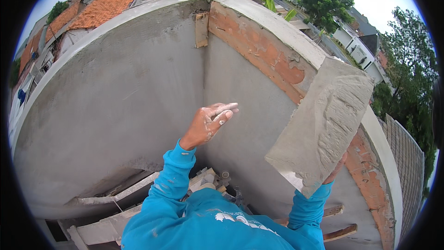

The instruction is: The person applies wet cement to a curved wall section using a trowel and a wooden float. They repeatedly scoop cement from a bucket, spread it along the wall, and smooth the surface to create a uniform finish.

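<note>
Against the plastered corner wall, left hand open-fingered, right hand clamped on a mortar-laden float.

A flat plastering board loaded with grey mortar is held up at about four o'clock by the right hand, which is mostly hidden behind it. Near the centre, the left hand, smeared with plaster, is raised open-fingered before the grey rendered wall. Bare orange brick is exposed at one o'clock.
</note>
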{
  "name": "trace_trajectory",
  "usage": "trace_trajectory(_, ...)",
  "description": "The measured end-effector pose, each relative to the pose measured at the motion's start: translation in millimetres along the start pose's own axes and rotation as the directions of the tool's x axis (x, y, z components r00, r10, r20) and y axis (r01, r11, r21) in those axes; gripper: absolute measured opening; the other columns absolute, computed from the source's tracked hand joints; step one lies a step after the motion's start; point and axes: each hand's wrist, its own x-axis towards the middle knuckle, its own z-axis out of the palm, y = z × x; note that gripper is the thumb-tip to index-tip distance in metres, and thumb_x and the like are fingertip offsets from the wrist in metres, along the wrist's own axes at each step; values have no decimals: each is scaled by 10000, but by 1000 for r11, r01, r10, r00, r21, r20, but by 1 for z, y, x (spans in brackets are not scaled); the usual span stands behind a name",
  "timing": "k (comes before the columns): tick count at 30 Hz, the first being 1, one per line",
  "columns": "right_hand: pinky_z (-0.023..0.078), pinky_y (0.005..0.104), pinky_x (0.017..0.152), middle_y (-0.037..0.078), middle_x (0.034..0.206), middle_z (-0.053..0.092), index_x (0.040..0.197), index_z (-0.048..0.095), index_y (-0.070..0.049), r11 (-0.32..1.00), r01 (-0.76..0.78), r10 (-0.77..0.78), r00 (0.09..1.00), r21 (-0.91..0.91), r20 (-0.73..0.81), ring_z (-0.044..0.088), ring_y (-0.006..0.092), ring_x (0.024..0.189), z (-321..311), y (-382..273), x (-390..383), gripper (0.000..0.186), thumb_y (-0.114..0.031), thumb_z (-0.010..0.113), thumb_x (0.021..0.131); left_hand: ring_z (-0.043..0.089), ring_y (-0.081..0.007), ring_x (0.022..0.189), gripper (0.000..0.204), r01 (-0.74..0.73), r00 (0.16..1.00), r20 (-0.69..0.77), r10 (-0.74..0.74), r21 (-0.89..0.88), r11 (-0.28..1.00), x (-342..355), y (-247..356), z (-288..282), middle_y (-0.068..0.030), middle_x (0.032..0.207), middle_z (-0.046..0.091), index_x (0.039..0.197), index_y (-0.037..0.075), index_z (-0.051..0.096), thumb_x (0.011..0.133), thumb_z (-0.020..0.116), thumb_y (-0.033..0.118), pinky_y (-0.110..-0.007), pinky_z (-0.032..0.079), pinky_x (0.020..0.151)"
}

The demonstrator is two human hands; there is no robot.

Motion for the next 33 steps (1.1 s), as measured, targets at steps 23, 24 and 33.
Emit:
trace_trajectory(23, 299, 481, 1162, 177, 1446, 467, 1416, 469, -87, -504, 731, 546, 682, -460, 486, 401, 345, 1371, 130, 28, 385, 596, -206, 698, 880, 655, -221, 1053, 336, 320, 454, -26, 891, 938, -136, 209, 9, -299, -66, 1106, 705, 1104, 94, 722, 891, 667, 349, -428, 412, 1091)
trace_trajectory(24, 309, 477, 1156, 180, 1434, 478, 1412, 475, -82, -490, 751, 546, 660, -443, 515, 411, 345, 1363, 134, 37, 397, 592, -196, 699, 876, 670, -224, 1019, 321, 304, 447, -16, 894, 943, -135, 209, 10, -298, -66, 1075, 716, 1080, 91, 731, 888, 673, 341, -420, 438, 1070)
trace_trajectory(33, 406, 450, 1053, 175, 1326, 556, 1376, 522, -73, -472, 838, 478, 505, -274, 719, 508, 365, 1244, 187, 157, 546, 576, -172, 722, 846, 694, -217, 898, 285, 307, 468, -64, 882, 947, -94, 210, 8, -296, -84, 954, 734, 984, 84, 757, 847, 710, 329, -403, 484, 1015)
